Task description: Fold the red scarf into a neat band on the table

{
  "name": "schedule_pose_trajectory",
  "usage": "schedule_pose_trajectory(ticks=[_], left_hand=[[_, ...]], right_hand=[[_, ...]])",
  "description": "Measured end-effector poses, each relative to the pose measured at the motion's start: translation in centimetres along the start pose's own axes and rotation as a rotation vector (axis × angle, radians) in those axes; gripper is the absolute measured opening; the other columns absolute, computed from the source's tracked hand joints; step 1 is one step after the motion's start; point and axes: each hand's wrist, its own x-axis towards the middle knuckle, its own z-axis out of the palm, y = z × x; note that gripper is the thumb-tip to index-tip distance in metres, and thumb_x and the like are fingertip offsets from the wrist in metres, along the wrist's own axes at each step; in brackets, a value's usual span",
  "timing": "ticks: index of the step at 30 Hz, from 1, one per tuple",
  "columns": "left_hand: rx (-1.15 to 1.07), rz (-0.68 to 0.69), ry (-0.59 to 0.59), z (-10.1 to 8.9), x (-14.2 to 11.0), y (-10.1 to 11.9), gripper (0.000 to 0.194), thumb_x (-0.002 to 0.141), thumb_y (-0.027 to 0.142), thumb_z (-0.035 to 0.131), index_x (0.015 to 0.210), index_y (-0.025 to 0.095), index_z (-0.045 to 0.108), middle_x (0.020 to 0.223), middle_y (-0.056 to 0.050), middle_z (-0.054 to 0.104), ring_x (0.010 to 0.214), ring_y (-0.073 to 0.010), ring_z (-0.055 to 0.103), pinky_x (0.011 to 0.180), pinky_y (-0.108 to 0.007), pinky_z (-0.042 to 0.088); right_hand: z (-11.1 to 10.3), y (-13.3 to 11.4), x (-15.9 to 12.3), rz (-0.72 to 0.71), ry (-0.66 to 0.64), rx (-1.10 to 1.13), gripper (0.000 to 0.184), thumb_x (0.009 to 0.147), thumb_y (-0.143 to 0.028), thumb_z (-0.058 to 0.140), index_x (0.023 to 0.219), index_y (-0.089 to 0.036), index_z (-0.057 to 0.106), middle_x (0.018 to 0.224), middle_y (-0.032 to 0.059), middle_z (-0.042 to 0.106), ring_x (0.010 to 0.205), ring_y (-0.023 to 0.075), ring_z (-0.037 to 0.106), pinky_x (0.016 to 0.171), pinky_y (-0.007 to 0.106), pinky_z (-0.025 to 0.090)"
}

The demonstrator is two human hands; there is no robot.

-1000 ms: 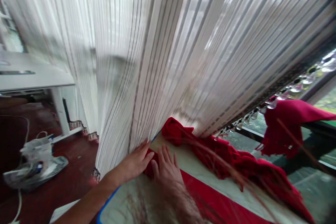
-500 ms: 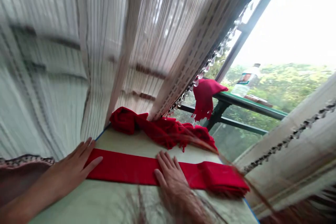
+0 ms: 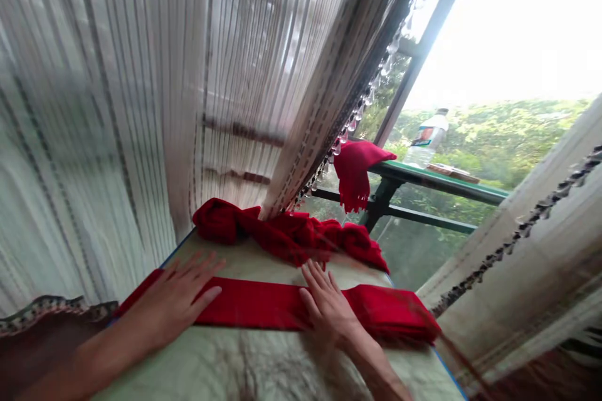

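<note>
A long red scarf, folded into a narrow strip, lies flat across the pale green tabletop. Its right end is doubled over into a thicker stack of layers. My left hand is over the left part of the strip, palm down with fingers spread and slightly blurred. Flat over the strip right of its middle, beside the thick stack, is my right hand, fingers stretched out. Neither hand grips the cloth. Behind the strip lies a crumpled heap of red fringed cloth.
Striped sheer curtains hang close behind and left of the table. A fringed red cloth drapes over the green window rail, where a plastic bottle stands. Another curtain hangs at right. Hair strands cross the lower view.
My left hand has moved right, from the strip's left end further along it, and more cloth shows to its left. My right hand has also slid right, closer to the thick stack.
</note>
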Motion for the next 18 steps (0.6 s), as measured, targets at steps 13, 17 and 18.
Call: schedule_pose_trajectory(ticks=[13,17,18], left_hand=[[0.004,0.119,-0.014,3.4,0.4,0.7,0.058,0.098,0.053,0.043,0.153,0.044,0.027,0.158,0.002,0.035,0.147,-0.0363,0.030,0.115,-0.066,0.020],[-0.025,0.122,0.015,2.8,0.3,1.2,0.055,0.099,0.050,0.043,0.153,0.043,0.030,0.158,0.002,0.035,0.147,-0.0359,0.031,0.116,-0.065,0.020],[-0.030,0.121,0.013,2.6,0.3,1.4,0.055,0.100,0.051,0.043,0.153,0.043,0.030,0.158,0.002,0.036,0.147,-0.0357,0.031,0.117,-0.065,0.020]], right_hand=[[0.1,1.6,-1.2,0.029,0.017,-0.022,0.066,0.101,-0.057,0.024,0.153,-0.018,0.036,0.162,0.0124,0.028,0.152,0.0296,0.019,0.123,0.056,0.012],[-0.2,2.4,-1.4,0.040,0.026,-0.037,0.065,0.102,-0.057,0.024,0.153,-0.019,0.037,0.163,0.0114,0.027,0.152,0.0279,0.021,0.123,0.054,0.011],[-0.2,2.6,-1.5,0.044,0.028,-0.042,0.064,0.102,-0.056,0.024,0.152,-0.019,0.037,0.163,0.0111,0.027,0.152,0.0275,0.021,0.124,0.054,0.011]])
